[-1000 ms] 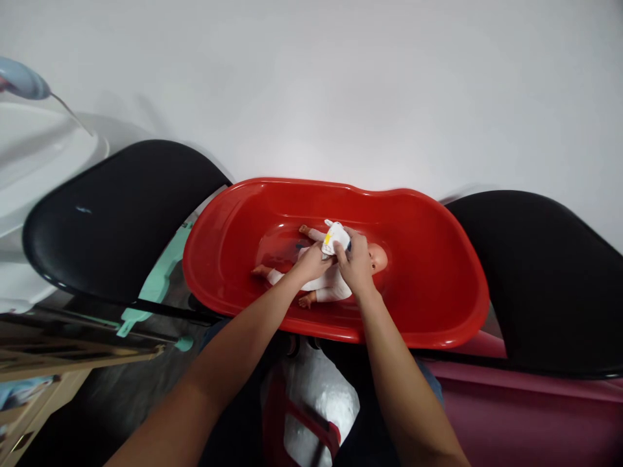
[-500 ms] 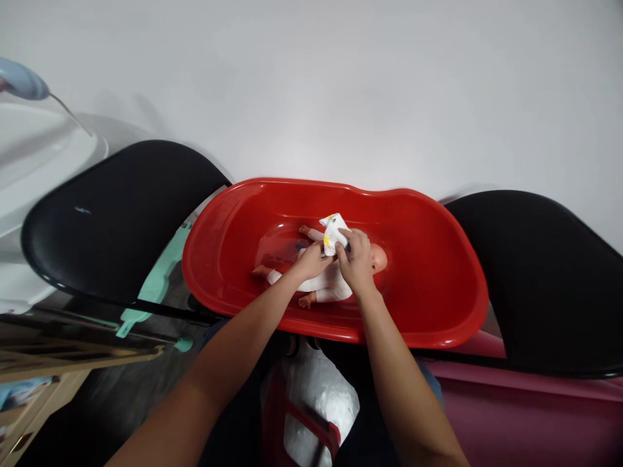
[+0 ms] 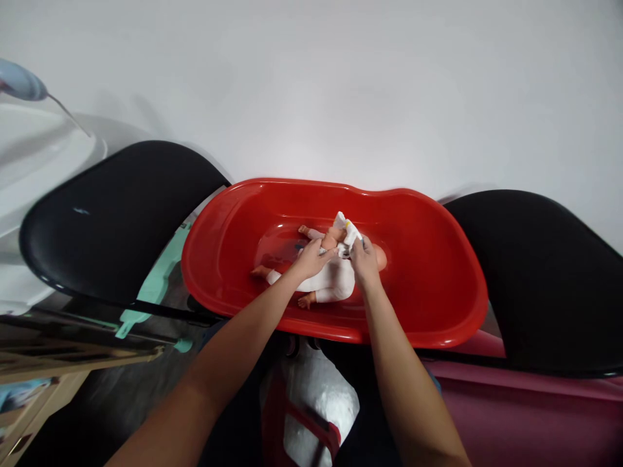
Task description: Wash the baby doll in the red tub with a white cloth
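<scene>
A baby doll (image 3: pixel 331 282) in a white suit lies on its back inside a red plastic baby bath (image 3: pixel 233 220), its head (image 3: pixel 381 257) toward the right. My left hand (image 3: pixel 311 258) is closed around the doll's bare pink arm (image 3: pixel 331 239), which is lifted off its chest. My right hand (image 3: pixel 365 261) pinches a white cloth (image 3: pixel 349 230) with yellow marks, right beside that arm. Part of the doll's chest is hidden under my hands.
Black rounded seats (image 3: pixel 117 220) flank the bath on both sides. A white basin (image 3: pixel 39 155) and a pale blue handled object (image 3: pixel 19 81) sit at upper left. A mint-green strip (image 3: pixel 158 288), a wooden frame (image 3: pixel 58 363) and a white-and-red bag (image 3: pixel 311 405) lie below.
The white cloth and my right hand have shifted right and closer to the doll's shoulder. The doll's bare arm now shows, raised in my left hand.
</scene>
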Motion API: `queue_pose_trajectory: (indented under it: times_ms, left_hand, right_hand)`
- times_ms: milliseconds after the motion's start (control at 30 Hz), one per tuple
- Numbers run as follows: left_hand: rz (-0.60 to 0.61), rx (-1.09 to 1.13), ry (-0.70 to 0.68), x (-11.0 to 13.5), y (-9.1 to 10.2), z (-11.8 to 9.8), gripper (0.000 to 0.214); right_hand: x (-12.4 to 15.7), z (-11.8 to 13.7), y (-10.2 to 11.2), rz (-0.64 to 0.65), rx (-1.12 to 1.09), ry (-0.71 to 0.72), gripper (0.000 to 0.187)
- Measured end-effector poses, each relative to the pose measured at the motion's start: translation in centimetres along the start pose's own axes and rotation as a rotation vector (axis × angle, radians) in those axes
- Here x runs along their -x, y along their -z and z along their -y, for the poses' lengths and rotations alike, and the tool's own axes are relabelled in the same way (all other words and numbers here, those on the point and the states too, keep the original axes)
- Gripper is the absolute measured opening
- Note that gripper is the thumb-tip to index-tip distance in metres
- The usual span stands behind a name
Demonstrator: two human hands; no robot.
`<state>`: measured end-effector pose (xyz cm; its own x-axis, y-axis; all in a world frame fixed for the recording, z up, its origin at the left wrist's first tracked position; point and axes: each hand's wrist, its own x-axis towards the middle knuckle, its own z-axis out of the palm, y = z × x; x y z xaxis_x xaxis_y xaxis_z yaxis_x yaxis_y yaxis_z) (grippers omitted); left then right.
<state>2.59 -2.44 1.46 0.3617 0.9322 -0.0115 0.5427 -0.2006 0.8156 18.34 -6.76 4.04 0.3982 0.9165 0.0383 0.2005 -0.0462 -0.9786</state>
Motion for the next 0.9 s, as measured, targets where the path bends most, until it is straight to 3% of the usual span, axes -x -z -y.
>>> queue_pose_trajectory:
  times_ms: [167, 367, 467, 533, 667, 900]
  left_hand:
    - [0.019, 0.01, 0.022, -0.2, 0.1, 0.1, 0.032]
    - [0.06, 0.007, -0.098, -0.5, -0.1, 0.4, 0.033]
    - [0.094, -0.095, -0.145, -0.8, -0.7, 0.8, 0.041]
    - [0.11, -0.189, -0.164, -0.8, -1.1, 0.9, 0.043]
    - [0.148, -0.282, -0.309, -0.1, -1.2, 0.7, 0.046]
    - [0.152, -0.284, -0.298, 0.9, -0.2, -0.4, 0.05]
  right_hand:
    - [0.7, 0.1, -0.7, -0.01, -0.048, 0.042, 0.043]
    - [1.4, 0.4, -0.8, -0.034, 0.286, 0.471, 0.033]
    - [1.4, 0.6, -0.4, 0.08, 0.516, 0.676, 0.03]
    - [1.3, 0.5, -0.1, 0.179, 0.66, 0.72, 0.03]
    - [1.0, 0.2, 0.3, 0.281, 0.814, 0.565, 0.03]
    - [-0.2, -0.4, 0.9, 0.129, 0.712, 0.097, 0.031]
